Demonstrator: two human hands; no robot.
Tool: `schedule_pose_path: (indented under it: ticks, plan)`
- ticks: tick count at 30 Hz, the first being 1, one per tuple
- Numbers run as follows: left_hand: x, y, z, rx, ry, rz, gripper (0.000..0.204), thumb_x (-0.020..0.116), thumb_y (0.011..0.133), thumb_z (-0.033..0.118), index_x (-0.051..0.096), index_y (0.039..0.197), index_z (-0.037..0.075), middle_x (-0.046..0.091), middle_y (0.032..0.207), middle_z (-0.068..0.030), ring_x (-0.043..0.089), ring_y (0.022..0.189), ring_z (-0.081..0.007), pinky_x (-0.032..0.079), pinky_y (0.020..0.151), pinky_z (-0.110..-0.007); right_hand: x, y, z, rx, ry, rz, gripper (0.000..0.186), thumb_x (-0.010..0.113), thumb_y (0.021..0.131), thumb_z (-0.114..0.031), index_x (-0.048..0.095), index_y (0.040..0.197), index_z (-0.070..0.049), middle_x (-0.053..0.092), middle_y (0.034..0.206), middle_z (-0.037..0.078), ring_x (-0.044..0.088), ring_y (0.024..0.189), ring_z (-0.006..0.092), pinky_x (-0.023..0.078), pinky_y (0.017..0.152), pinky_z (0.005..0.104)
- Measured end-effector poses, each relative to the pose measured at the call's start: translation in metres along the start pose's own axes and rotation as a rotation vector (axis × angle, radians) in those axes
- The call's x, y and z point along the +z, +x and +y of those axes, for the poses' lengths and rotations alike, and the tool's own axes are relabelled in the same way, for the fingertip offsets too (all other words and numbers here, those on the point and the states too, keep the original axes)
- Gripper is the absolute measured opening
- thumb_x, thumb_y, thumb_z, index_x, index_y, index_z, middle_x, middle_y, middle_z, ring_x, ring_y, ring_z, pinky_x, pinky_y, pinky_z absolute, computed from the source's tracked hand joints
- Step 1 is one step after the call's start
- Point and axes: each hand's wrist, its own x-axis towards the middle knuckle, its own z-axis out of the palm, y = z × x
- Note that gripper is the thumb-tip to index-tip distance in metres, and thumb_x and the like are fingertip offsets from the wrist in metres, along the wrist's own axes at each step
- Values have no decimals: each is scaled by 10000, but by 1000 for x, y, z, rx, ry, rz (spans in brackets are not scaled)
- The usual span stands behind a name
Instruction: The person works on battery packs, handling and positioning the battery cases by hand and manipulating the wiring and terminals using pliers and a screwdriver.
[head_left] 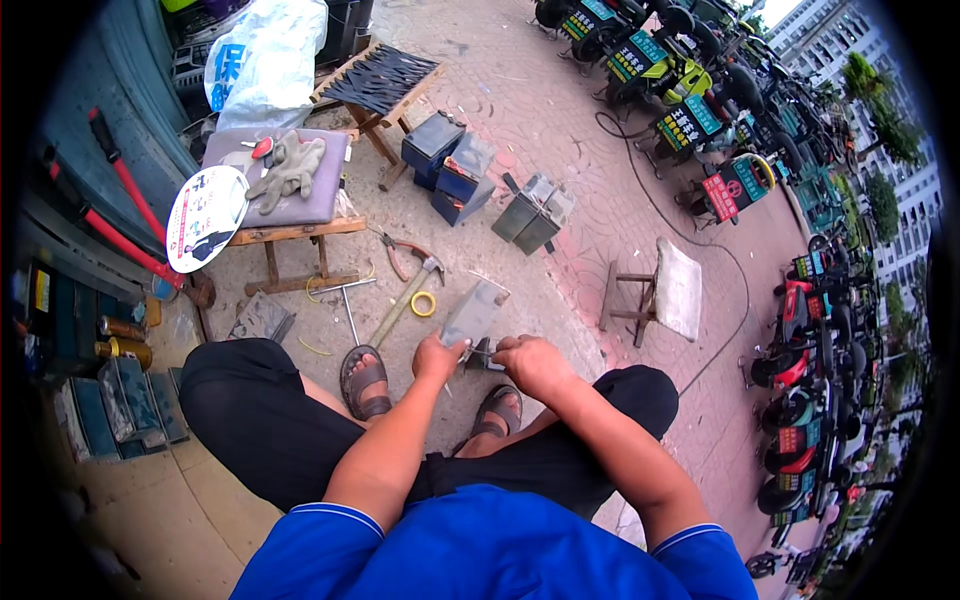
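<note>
Between my sandalled feet, my left hand [438,357] grips the near end of a grey box-shaped battery [475,312], tilted up off the ground. My right hand [535,366] is closed just right of it, its fingers round something thin and dark that I cannot make out. A small dark block [486,354] shows between the two hands, partly covered by the fingers. Beyond my left foot lie a hammer [405,300] with a pale handle, pliers [402,257] with orange grips, a metal T-handle wrench [349,310] and a roll of yellow tape [423,304].
A padded stool [325,200] at the left bears grey gloves [288,172] and a round paper fan [207,218]. Several batteries [462,178] stand ahead. A small stool [678,290] stands at the right. Red-handled bolt cutters [125,180] lean far left; parked scooters [690,125] line the pavement.
</note>
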Motion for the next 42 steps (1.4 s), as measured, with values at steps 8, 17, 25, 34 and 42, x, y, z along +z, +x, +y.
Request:
schedule_pose_path:
  ticks: [8, 17, 25, 34, 42]
  plan:
    - [2, 24, -40, 133, -150, -253, 747, 920, 645, 338, 616, 1259, 41, 715, 1163, -178, 689, 1074, -302, 536, 941, -404, 10, 30, -4, 230, 124, -134, 200, 609, 844, -240, 719, 948, -111, 694, 853, 189, 673, 836, 413, 548, 739, 501]
    - [-10, 4, -15, 99, 124, -243, 714, 878, 715, 404, 623, 1290, 66, 717, 1174, -165, 676, 1115, -344, 530, 945, -419, -13, 82, -6, 482, 303, -803, 294, 657, 781, -268, 760, 972, -69, 725, 907, 208, 693, 864, 405, 548, 758, 467]
    - [-3, 10, -20, 76, 176, -264, 943, 850, 752, 418, 384, 1487, 53, 591, 1375, -217, 581, 1261, -367, 476, 1035, -433, 65, 85, 26, 64, 55, -457, 233, 596, 798, -174, 718, 973, -82, 720, 939, 193, 687, 885, 407, 548, 741, 474]
    - [16, 15, -35, 148, 117, -199, 937, 857, 753, 369, 372, 1462, -4, 619, 1320, -246, 602, 1220, -396, 488, 1019, -441, -3, 84, -26, 410, 40, -660, 305, 613, 830, -221, 751, 1047, -57, 725, 1023, 216, 703, 956, 385, 557, 818, 451]
    - [20, 19, -31, 149, 142, -214, 838, 860, 743, 394, 460, 1383, 31, 647, 1281, -228, 621, 1191, -394, 503, 997, -449, -5, 68, -40, 475, 20, -575, 294, 627, 821, -231, 770, 996, -44, 737, 1059, 198, 705, 1027, 364, 560, 879, 450]
